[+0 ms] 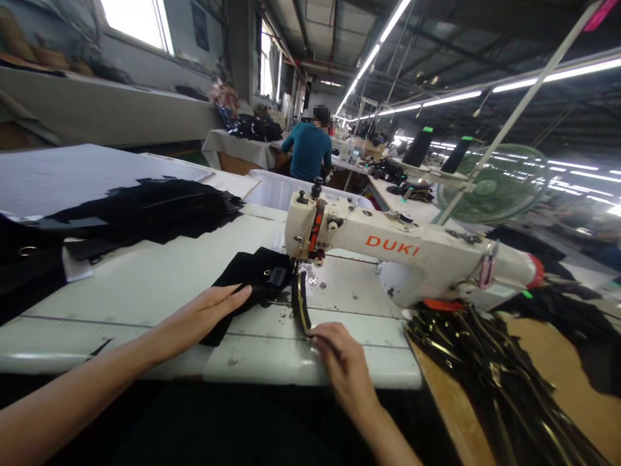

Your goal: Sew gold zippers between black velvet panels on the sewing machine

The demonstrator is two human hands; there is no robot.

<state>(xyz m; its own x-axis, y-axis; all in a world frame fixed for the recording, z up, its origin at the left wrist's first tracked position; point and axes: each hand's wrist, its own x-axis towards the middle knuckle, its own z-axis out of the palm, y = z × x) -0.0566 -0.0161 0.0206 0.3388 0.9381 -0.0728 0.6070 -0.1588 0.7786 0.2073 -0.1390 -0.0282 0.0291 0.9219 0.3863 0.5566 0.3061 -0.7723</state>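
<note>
A white sewing machine [359,239] marked DUKI stands on the table. Under its needle area lies the edge of a black fabric piece [242,268] with a metal ring and a small dark tab on it. My left hand [220,307] rests on this fabric, fingers stretched out and close together. A black zipper strip [301,304] with gold teeth runs from the presser foot toward me. My right hand [342,353] pinches the near end of that strip between thumb and fingers, just above the table's front edge.
Stacked black fabric pieces [145,207] lie to the left. A pile of gold-toothed zipper strips [485,369] covers the board at the right. Behind the machine stand a green fan [492,184] and thread cones [420,147]. A person in teal [310,152] sits farther back.
</note>
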